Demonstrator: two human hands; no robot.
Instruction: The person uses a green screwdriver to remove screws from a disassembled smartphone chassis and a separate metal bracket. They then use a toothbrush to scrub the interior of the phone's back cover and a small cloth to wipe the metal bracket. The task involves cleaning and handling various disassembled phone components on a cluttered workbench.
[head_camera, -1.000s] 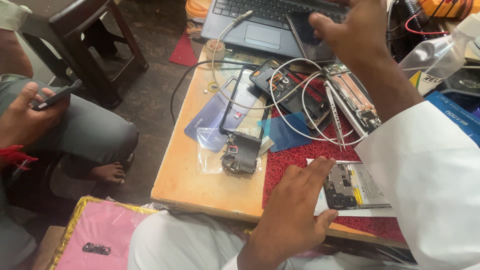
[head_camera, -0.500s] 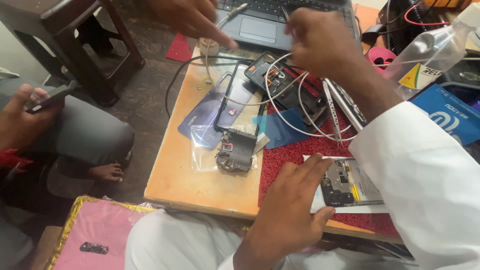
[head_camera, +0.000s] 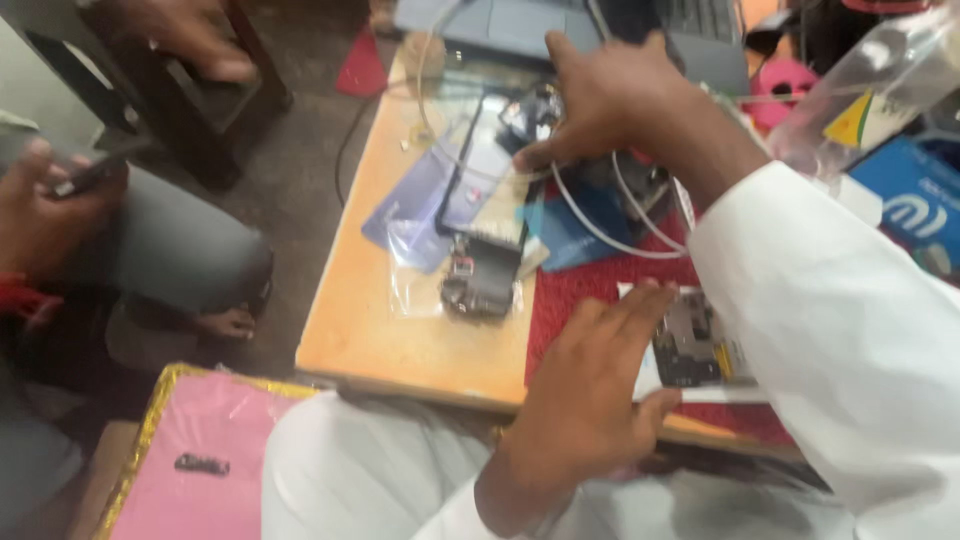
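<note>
Opened grey phone body with bare circuit board (head_camera: 690, 345) on red mat, left hand (head_camera: 590, 390) flat beside it, fingers spread, right hand (head_camera: 610, 100) pinching small dark part among white cables (head_camera: 600, 215), clear plastic bag holding black module (head_camera: 478, 285) on orange wooden bench (head_camera: 370, 330)

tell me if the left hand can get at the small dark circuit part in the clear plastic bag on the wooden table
Probably yes: the left hand hovers beside the opened phone, and the small dark circuit part lies uncovered just leftward, with nothing between.
</note>
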